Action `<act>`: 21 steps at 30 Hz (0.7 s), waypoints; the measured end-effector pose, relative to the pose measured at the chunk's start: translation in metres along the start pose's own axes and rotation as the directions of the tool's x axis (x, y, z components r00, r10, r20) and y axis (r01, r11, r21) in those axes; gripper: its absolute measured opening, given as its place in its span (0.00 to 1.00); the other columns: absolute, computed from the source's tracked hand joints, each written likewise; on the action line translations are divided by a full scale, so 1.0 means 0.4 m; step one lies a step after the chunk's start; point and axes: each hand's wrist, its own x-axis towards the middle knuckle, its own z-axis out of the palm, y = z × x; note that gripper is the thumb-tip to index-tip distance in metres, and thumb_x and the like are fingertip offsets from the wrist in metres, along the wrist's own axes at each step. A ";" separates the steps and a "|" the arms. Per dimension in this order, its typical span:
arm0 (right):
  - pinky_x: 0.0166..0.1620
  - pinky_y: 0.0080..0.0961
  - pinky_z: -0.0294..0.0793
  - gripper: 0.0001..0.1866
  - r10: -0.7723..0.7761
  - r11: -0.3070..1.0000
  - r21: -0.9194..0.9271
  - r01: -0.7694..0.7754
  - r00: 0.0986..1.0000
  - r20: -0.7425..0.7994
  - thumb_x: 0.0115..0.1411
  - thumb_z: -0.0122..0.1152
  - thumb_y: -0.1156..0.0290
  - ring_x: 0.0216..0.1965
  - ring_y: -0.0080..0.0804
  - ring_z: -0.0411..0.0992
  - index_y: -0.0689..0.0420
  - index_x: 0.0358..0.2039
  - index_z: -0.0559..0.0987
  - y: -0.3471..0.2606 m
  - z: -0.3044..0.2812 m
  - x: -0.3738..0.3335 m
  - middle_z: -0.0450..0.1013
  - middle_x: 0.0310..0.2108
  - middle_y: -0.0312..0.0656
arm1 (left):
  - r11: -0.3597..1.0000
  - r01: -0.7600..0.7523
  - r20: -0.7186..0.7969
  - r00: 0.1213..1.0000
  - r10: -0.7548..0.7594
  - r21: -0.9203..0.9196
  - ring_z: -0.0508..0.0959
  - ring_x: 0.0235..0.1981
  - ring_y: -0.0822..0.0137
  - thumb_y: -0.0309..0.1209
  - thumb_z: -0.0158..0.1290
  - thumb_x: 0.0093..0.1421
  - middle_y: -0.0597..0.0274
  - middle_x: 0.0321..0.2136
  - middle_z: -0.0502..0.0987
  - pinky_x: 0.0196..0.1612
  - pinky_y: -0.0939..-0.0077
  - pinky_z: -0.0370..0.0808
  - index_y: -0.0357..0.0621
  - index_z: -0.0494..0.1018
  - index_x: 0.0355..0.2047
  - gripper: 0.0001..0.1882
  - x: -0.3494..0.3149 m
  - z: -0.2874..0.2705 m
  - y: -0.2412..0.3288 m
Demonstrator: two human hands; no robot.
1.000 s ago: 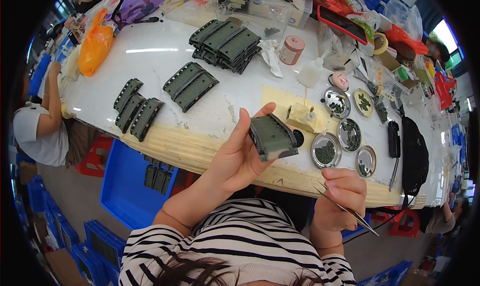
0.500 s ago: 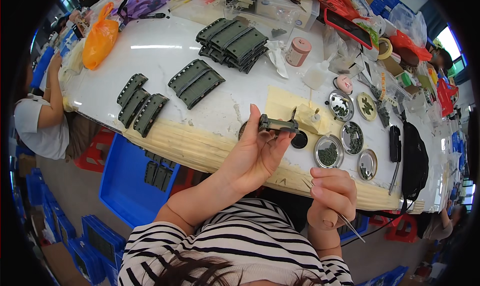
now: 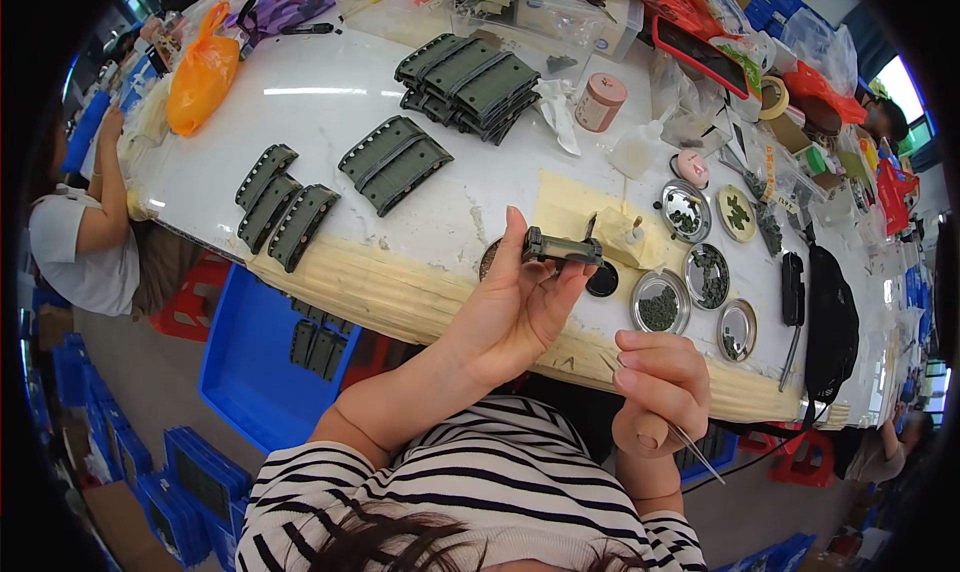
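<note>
One second ago, the green piece (image 3: 562,249) shows its wide, flat face. Now it is turned so that we mostly see its thin edge. The right hand (image 3: 662,392) is a bit more to the left than it was then, and so are the tweezers (image 3: 697,454). Since half a second ago, hardly anything is different.

The green piece is up at the finger end of the left hand (image 3: 525,317). The thumb is at its left end, and the other fingers are under it and by its right part. It is held up over the front edge of the table (image 3: 330,284), near the tan block (image 3: 637,240).

The left hand pinches the green piece, with just a small space between thumb and fingers, and the piece fills it. The right hand is curled, and its thumb and fingers press on the tweezers. The thin tips point up and left, below the green piece and not touching it. The tips are too small to tell if they hold anything. A round dish (image 3: 634,307) with little green bits is just above the right hand.
</note>
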 end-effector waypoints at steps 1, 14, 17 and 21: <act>0.33 0.29 0.74 0.28 -0.002 1.000 0.002 0.002 1.000 0.002 0.63 0.44 0.45 0.31 0.43 0.75 0.59 0.30 0.77 0.000 0.000 0.000 0.72 0.26 0.44 | 1.000 -0.002 -0.003 1.000 0.002 0.001 0.78 0.39 0.69 0.55 0.49 0.58 0.58 0.35 0.75 0.42 0.81 0.81 0.35 0.67 0.40 0.30 -0.001 0.001 0.000; 0.35 0.28 0.74 0.28 0.144 0.980 0.172 -0.104 0.960 -0.240 0.67 0.41 0.50 0.32 0.41 0.74 0.64 0.32 0.77 0.070 -0.050 -0.029 0.72 0.32 0.50 | 0.931 -0.283 0.214 0.948 0.236 0.230 0.68 0.57 0.55 0.37 0.37 0.68 0.45 0.59 0.60 0.55 0.62 0.74 0.51 0.53 0.62 0.22 -0.044 0.011 -0.012; 0.35 0.23 0.71 0.21 0.302 0.953 0.084 -0.290 0.911 -0.281 0.67 0.45 0.59 0.31 0.32 0.71 0.65 0.33 0.77 0.115 -0.124 -0.020 0.73 0.31 0.47 | 0.945 -0.230 0.158 0.968 0.197 0.233 0.70 0.56 0.56 0.33 0.39 0.68 0.47 0.58 0.61 0.53 0.62 0.75 0.55 0.53 0.62 0.22 -0.070 0.028 0.011; 0.35 0.19 0.67 0.12 0.502 0.838 -0.115 -0.533 0.837 -0.218 0.65 0.50 0.69 0.29 0.23 0.68 0.65 0.34 0.78 0.177 -0.210 -0.023 0.74 0.30 0.41 | 0.882 -0.271 0.077 0.962 0.262 0.385 0.74 0.51 0.60 0.28 0.45 0.65 0.52 0.52 0.67 0.53 0.61 0.74 0.50 0.59 0.55 0.18 -0.091 0.030 0.002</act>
